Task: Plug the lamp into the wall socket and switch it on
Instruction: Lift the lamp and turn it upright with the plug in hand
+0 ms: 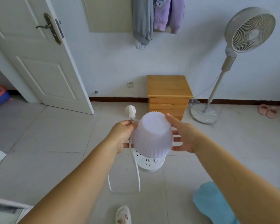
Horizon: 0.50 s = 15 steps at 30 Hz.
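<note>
Carrying the lamp [152, 135] mid-frame with left hand [121, 135] pinching the cord [137, 172] under the plug [130, 110] and right hand [183, 136] only spread flat against it, so it could slip before reaching the wall socket [130, 84] above.

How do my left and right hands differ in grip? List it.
The left hand pinches the cord just below the plug, fingers curled; the right hand lays straight, spread fingers against the lampshade. The left hand holds something thin, the right hand something broad. Both flank the lampshade.
</note>
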Available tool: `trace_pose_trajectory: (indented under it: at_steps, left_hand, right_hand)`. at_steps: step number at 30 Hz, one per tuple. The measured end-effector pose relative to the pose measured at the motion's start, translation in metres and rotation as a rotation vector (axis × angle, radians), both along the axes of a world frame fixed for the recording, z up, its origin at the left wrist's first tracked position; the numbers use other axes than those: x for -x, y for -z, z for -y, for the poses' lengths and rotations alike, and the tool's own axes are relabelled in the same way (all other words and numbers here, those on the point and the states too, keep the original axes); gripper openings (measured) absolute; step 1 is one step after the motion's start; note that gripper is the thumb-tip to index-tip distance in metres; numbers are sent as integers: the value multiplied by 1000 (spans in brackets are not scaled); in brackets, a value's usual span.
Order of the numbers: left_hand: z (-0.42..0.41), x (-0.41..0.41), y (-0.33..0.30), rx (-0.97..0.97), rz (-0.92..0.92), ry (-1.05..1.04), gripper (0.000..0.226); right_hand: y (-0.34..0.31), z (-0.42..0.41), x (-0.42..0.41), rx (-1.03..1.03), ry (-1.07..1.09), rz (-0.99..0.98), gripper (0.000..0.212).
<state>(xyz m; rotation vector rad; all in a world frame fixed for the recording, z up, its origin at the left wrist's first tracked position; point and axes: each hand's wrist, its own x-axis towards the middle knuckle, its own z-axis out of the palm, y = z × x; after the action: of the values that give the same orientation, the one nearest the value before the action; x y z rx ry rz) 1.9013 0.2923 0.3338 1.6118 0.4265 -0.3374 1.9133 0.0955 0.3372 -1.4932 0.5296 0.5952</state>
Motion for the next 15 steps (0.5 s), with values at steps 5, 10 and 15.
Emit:
trace_pose_trajectory:
  at_steps: [5, 10, 15]
  left_hand:
    - [-1, -123, 10, 15, 1, 18, 16]
    - [-17, -255, 18, 35, -23, 50, 21]
    - [-17, -373, 23, 46, -10, 76, 24]
  right_hand:
    - [15, 0, -117, -1, 39, 6, 62]
    - [25, -16, -237, 3, 76, 28, 54]
    - [32, -18, -342, -8, 127, 74, 41]
